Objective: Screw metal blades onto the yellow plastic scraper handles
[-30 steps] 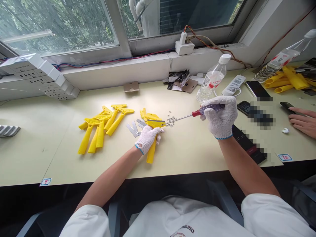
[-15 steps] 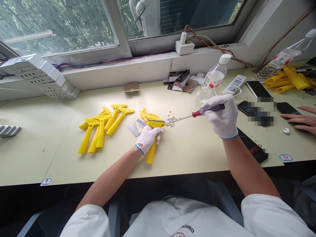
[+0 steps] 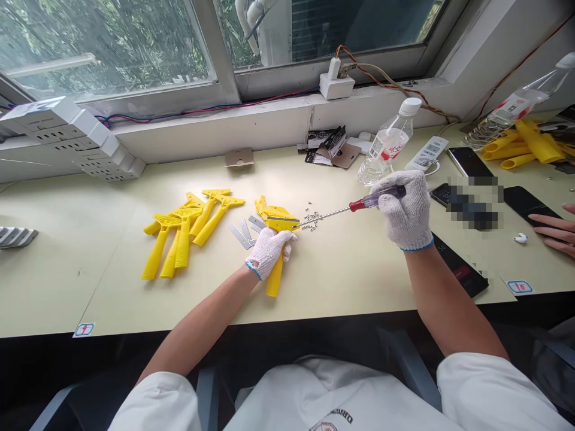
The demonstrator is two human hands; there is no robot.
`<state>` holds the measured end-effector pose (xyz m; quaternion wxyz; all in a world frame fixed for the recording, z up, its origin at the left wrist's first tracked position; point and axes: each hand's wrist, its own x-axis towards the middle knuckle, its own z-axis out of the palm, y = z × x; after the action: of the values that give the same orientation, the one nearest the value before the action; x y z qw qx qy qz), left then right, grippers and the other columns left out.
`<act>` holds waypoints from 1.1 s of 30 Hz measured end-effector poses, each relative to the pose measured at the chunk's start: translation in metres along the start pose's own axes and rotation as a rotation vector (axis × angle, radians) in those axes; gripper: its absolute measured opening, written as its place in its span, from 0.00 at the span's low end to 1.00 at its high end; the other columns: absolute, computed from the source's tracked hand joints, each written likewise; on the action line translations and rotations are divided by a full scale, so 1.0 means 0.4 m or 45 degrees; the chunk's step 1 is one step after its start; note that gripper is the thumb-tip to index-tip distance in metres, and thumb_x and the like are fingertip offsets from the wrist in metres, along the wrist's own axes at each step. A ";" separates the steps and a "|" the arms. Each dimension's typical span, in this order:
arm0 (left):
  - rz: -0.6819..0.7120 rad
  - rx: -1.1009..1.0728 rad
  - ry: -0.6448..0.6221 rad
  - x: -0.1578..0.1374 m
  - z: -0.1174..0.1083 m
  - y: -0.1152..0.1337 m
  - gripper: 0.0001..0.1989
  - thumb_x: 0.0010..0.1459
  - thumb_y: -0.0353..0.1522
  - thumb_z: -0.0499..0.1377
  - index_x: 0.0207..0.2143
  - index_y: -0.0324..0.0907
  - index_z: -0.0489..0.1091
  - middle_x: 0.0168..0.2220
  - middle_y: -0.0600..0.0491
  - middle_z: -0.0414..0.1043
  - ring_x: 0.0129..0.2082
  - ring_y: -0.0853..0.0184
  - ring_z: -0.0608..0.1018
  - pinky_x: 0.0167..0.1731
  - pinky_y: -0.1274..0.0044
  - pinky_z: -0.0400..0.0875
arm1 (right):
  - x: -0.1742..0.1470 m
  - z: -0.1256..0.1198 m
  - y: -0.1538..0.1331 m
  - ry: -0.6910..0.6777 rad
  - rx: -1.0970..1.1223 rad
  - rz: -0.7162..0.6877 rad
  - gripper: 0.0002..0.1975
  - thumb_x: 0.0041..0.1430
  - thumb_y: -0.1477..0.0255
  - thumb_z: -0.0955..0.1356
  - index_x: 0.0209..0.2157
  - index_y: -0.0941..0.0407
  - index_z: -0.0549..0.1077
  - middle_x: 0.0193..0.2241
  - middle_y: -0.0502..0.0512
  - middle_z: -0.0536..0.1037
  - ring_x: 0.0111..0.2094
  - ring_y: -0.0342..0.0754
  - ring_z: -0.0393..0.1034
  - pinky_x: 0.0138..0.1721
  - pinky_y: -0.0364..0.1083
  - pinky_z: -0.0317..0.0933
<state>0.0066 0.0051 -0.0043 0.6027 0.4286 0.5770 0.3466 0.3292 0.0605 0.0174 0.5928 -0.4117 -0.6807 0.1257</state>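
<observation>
- Right hand (image 3: 406, 209) is gripping the screwdriver (image 3: 372, 200), fingers shifting round its handle this past second, the tip still staying on the head of the yellow scraper (image 3: 275, 278); turning seems to be continuing.
- Left hand (image 3: 266, 251) is closing round that scraper's neck, the handle pointing back below the hand.
- Just beyond the left hand, thin blades (image 3: 239, 236) are lying leftward, and loose screws (image 3: 312, 218) are scattering rightward behind the shaft.
- Farther left of that hand, more yellow scrapers (image 3: 181, 248) are piling up on the bench (image 3: 350, 269).
- Right of the right hand, a co-worker's hand (image 3: 557, 230) is sliding back across a phone (image 3: 526, 202), the frame cutting it off.
- The tip's contact is showing too small: whether a screw is seating, I'm not telling; gloved fingers are hiding the neck.
</observation>
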 end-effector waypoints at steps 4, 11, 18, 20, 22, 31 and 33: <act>0.016 -0.005 0.000 0.006 -0.004 -0.007 0.09 0.62 0.38 0.66 0.35 0.40 0.77 0.19 0.55 0.70 0.19 0.68 0.70 0.24 0.75 0.66 | 0.000 0.002 -0.003 -0.005 0.131 -0.130 0.15 0.56 0.73 0.70 0.46 0.49 0.77 0.43 0.53 0.82 0.44 0.53 0.81 0.43 0.53 0.78; 0.048 0.015 -0.026 0.013 -0.006 -0.011 0.10 0.59 0.39 0.65 0.32 0.42 0.77 0.18 0.54 0.71 0.17 0.68 0.71 0.22 0.76 0.67 | -0.001 0.004 -0.007 -0.006 0.010 -0.195 0.13 0.62 0.70 0.74 0.49 0.48 0.78 0.44 0.54 0.82 0.44 0.53 0.81 0.46 0.56 0.79; 0.049 -0.013 -0.032 0.009 -0.005 -0.008 0.10 0.59 0.40 0.65 0.32 0.42 0.77 0.18 0.56 0.69 0.16 0.69 0.70 0.22 0.76 0.67 | 0.002 0.022 -0.026 0.075 -0.016 -0.321 0.14 0.67 0.64 0.77 0.51 0.47 0.76 0.42 0.54 0.80 0.41 0.52 0.79 0.45 0.54 0.77; 0.059 -0.008 -0.045 0.010 -0.007 -0.010 0.10 0.59 0.40 0.65 0.32 0.42 0.77 0.18 0.56 0.69 0.16 0.68 0.70 0.22 0.76 0.67 | 0.001 0.019 -0.028 0.067 -0.018 -0.345 0.15 0.67 0.63 0.78 0.52 0.46 0.76 0.40 0.54 0.81 0.38 0.51 0.79 0.40 0.53 0.75; 0.059 -0.010 -0.046 0.011 -0.008 -0.012 0.10 0.59 0.39 0.65 0.32 0.42 0.77 0.18 0.56 0.69 0.16 0.68 0.70 0.22 0.76 0.67 | 0.001 0.014 -0.026 0.057 -0.023 -0.341 0.15 0.67 0.62 0.78 0.52 0.45 0.76 0.40 0.53 0.81 0.37 0.51 0.78 0.37 0.52 0.75; 0.049 0.013 -0.032 0.012 -0.006 -0.011 0.10 0.59 0.39 0.66 0.32 0.42 0.77 0.17 0.56 0.69 0.16 0.69 0.70 0.23 0.76 0.67 | 0.004 0.016 -0.044 -0.011 0.152 -0.210 0.16 0.63 0.61 0.79 0.49 0.45 0.78 0.42 0.55 0.84 0.42 0.55 0.83 0.43 0.56 0.81; 0.052 0.010 -0.033 0.012 -0.007 -0.011 0.10 0.59 0.40 0.66 0.32 0.42 0.77 0.17 0.57 0.69 0.16 0.69 0.69 0.23 0.76 0.67 | 0.001 0.018 -0.043 0.032 0.158 -0.215 0.18 0.62 0.61 0.81 0.50 0.45 0.78 0.41 0.53 0.84 0.38 0.53 0.83 0.40 0.54 0.80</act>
<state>0.0040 0.0081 -0.0103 0.6012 0.4470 0.5617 0.3511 0.3153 0.0521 0.0271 0.6341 -0.3170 -0.6963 0.1121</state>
